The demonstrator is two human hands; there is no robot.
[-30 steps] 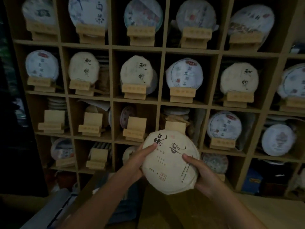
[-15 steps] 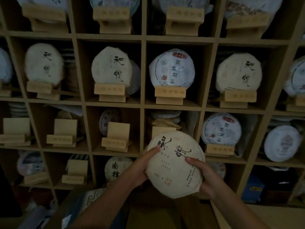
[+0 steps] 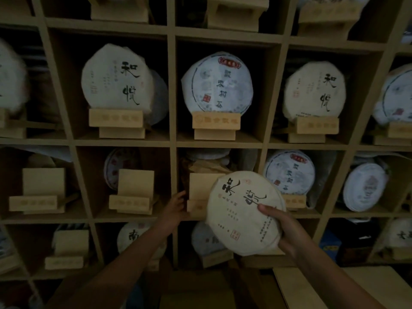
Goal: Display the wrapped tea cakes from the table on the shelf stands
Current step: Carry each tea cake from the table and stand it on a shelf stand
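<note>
My right hand (image 3: 284, 228) holds the cake (image 3: 243, 212) by its lower right edge, thumb laid across the paper face and the other fingers curled behind it, so the cake sits tilted in front of the shelf (image 3: 171, 143), clear of any stand. It overlaps the right part of the empty stand (image 3: 201, 190) in the middle compartment of the row at hand height, and I cannot tell whether the two touch. My left hand (image 3: 176, 205) reaches to the left edge of that stand, at its lower lip; its fingers look bent toward the wood, but the light is too dim for me to tell whether they grip it or only rest against it. Behind the stand I see crumpled brown paper (image 3: 207, 167) and a stack of wrapped cakes. Left of it two more empty stands (image 3: 133, 190) (image 3: 42, 189) sit in their own compartments. To the right a blue-printed cake (image 3: 289, 172) sits upright on its stand. In the row above, three cakes stand upright on stands: a cream one (image 3: 116, 76), a blue-printed one (image 3: 217, 82) and another cream one (image 3: 314, 91). At the bottom right a pale table (image 3: 356, 286) edge shows under my right forearm.
</note>
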